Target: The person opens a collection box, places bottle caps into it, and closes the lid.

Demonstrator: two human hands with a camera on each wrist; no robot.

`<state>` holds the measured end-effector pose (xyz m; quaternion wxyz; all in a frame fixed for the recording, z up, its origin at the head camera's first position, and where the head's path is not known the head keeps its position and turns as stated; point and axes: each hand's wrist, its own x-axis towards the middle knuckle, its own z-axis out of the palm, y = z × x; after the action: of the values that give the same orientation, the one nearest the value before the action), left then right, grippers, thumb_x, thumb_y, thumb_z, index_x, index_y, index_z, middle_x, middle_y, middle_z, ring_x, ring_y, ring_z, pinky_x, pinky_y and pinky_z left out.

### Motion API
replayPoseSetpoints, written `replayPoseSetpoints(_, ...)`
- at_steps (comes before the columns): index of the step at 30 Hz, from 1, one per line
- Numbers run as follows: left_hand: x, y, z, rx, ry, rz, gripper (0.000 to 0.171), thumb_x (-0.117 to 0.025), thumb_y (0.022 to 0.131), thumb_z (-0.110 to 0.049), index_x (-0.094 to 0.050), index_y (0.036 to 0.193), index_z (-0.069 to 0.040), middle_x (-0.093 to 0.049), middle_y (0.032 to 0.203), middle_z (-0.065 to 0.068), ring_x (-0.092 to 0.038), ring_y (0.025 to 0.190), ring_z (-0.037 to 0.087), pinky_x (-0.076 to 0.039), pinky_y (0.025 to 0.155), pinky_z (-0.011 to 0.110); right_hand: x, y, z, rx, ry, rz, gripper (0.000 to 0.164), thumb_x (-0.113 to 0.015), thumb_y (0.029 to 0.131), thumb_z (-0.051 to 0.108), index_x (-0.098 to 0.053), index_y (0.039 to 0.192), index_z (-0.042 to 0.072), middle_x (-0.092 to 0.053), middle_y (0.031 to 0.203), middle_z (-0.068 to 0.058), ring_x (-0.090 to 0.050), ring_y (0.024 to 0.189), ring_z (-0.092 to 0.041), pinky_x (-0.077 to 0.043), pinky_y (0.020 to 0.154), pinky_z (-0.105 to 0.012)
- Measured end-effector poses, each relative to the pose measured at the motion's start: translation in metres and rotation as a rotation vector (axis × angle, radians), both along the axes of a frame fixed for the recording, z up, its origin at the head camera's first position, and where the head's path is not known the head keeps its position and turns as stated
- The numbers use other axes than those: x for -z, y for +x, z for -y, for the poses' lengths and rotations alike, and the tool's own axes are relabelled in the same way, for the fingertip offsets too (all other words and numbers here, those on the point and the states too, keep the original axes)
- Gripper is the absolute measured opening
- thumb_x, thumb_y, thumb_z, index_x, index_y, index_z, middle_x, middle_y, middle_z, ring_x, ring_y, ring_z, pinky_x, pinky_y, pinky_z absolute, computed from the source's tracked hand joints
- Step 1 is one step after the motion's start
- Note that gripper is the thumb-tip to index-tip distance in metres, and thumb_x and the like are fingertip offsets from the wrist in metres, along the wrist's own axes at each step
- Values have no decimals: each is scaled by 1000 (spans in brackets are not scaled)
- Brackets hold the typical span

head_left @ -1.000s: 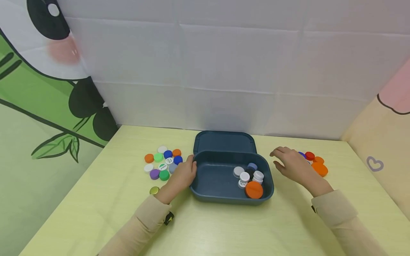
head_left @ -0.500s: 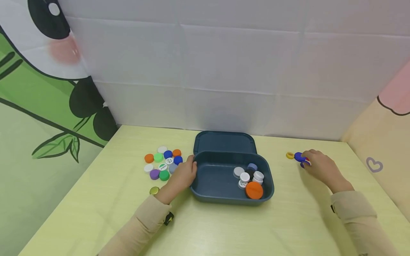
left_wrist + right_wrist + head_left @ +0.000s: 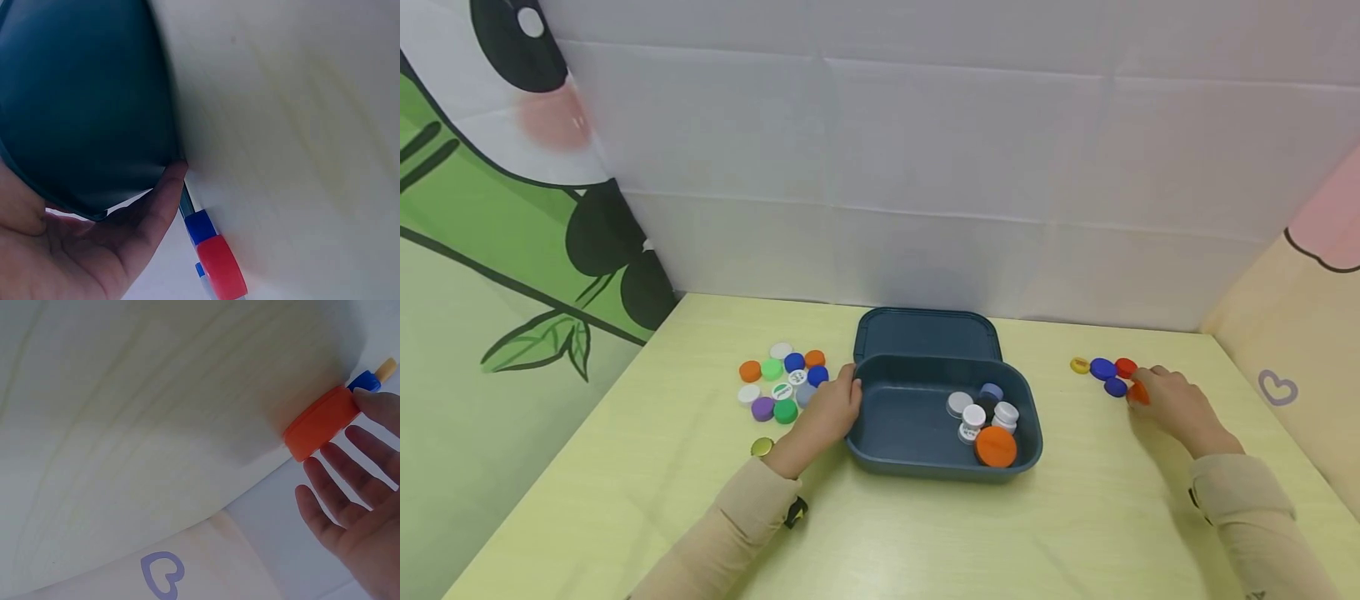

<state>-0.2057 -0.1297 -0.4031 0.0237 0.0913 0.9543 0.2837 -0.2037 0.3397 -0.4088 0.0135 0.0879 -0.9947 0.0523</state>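
Observation:
My left hand [image 3: 823,412] grips the left end wall of a dark blue plastic box [image 3: 895,464]; in the left wrist view a finger reaches down the outer wall of the box [image 3: 81,112]. Inside, at the right end, are a large orange cap [image 3: 996,447], white caps, a black one and a bluish one. My right hand [image 3: 1176,408] is at the right-hand group, its thumb and fingertips on a large orange cap [image 3: 322,422] lying on the table. Beside it are a red cap [image 3: 1125,367], two blue caps [image 3: 1102,369] and a yellow cap [image 3: 1079,365]. The hand partly hides this group.
Behind the box lies its dark blue lid [image 3: 927,332]. To the left of the box spreads a group of several bottle caps [image 3: 771,369], with a gold-coloured cap [image 3: 762,447] nearer my left wrist. A pale wall [image 3: 940,183] stands behind the table [image 3: 910,542].
My right hand has moved right, from beside the box over to the cap group, and come down onto the large orange cap. The left hand and box have stayed in place.

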Motion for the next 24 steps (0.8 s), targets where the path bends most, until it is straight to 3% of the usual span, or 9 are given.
replayPoseSetpoints(8, -2, 2, 0, 7, 11, 6, 40, -36, 97, -18, -38, 130, 4, -56, 73, 11, -54, 59, 19, -43, 49, 26, -2, 2, -1, 15, -21, 44, 43, -67, 78, 14, -52, 111, -10, -51, 102, -31, -52, 81, -46, -46, 67, -56)
replayPoseSetpoints(15, -3, 2, 0, 4, 7, 6, 40, -36, 97, -18, -38, 130, 4, -56, 74, 12, -54, 60, 19, -43, 49, 26, -4, 2, -2, 22, -34, 58, 44, -67, 77, 17, -53, 110, -8, -52, 100, -29, -51, 79, -43, -46, 65, -53)
replayPoseSetpoints(24, -3, 2, 0, 1, -1, -13, 39, -36, 97, -18, -39, 129, 5, -60, 81, 16, -56, 62, 20, -44, 50, 28, -14, 9, 13, -27, -40, -72, 36, -68, 77, 18, -56, 103, -4, -55, 93, -23, -51, 75, -37, -45, 59, -46)
